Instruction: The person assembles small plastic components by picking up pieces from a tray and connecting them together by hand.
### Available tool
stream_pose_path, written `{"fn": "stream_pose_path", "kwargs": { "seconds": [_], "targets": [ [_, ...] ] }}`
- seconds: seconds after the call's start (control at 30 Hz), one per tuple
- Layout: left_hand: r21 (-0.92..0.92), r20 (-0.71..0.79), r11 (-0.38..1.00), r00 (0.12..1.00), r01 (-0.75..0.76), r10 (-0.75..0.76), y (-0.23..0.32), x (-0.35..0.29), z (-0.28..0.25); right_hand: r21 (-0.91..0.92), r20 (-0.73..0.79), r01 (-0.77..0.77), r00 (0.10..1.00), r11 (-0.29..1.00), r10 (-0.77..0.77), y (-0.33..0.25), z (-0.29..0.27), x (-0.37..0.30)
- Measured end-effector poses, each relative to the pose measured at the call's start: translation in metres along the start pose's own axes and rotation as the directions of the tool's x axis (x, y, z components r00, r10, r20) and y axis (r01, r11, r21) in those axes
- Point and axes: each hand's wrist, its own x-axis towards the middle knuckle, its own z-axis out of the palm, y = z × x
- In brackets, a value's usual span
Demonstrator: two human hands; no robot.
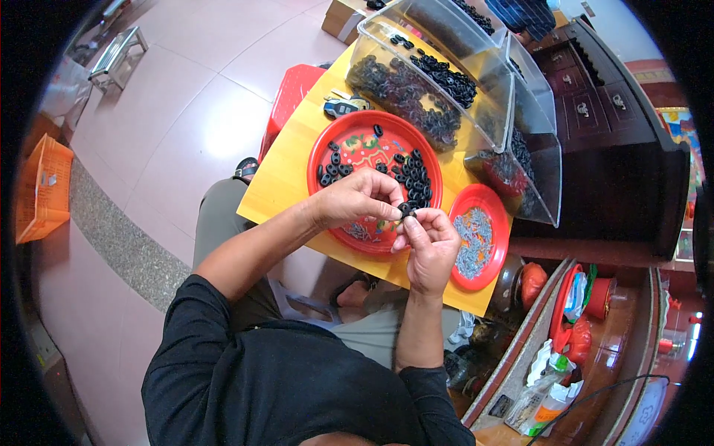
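My left hand and my right hand meet over the near right part of a large red tray. Between their fingertips they pinch a small black plastic part, rounded like the others in the tray. Its details are partly hidden by my fingers. Loose black oval parts with holes are heaped at the tray's right side, and a few more lie at its left. Small silvery metal pins rest in the tray's near part, below my left hand. A smaller red plate holding many such pins stands right of my right hand.
Clear plastic bins with black parts stand at the back right of the yellow table. Car keys lie behind the tray. A red stool is at the left, a dark cabinet at the right. Another person's sleeve shows at the top.
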Motion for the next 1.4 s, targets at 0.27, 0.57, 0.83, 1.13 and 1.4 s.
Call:
{"fn": "stream_pose_path", "kwargs": {
  "seconds": [0.27, 0.57, 0.83, 1.13, 1.4],
  "targets": [
    [-0.107, -0.103, 0.994, 0.995, -0.004, -0.007, 0.005, 0.001, 0.003, -0.185, -0.123, 0.16, 0.975, 0.97, -0.184, -0.009, -0.011, -0.001],
    [-0.23, 0.022, 0.965, 0.992, 0.123, -0.121, 0.001, 0.0, 0.001, -0.684, 0.543, 0.73, 0.52, 0.013, -0.66, -0.012, -0.023, 0.007],
    [-0.249, 0.015, 0.955, 0.987, 0.161, -0.162, 0.003, 0.0, 0.002, -0.655, 0.662, 0.742, 0.472, -0.144, -0.582, -0.016, -0.024, 0.005],
    [-0.254, -0.021, 0.957, 0.989, 0.136, -0.147, -0.002, 0.001, 0.001, -0.627, 0.708, 0.749, 0.436, -0.213, -0.555, -0.013, -0.025, 0.007],
    [-0.251, -0.043, 0.959, 0.988, 0.135, -0.15, -0.001, 0.001, -0.001, -0.646, 0.693, 0.73, 0.44, -0.221, -0.57, -0.01, -0.023, 0.005]
  ]
}}
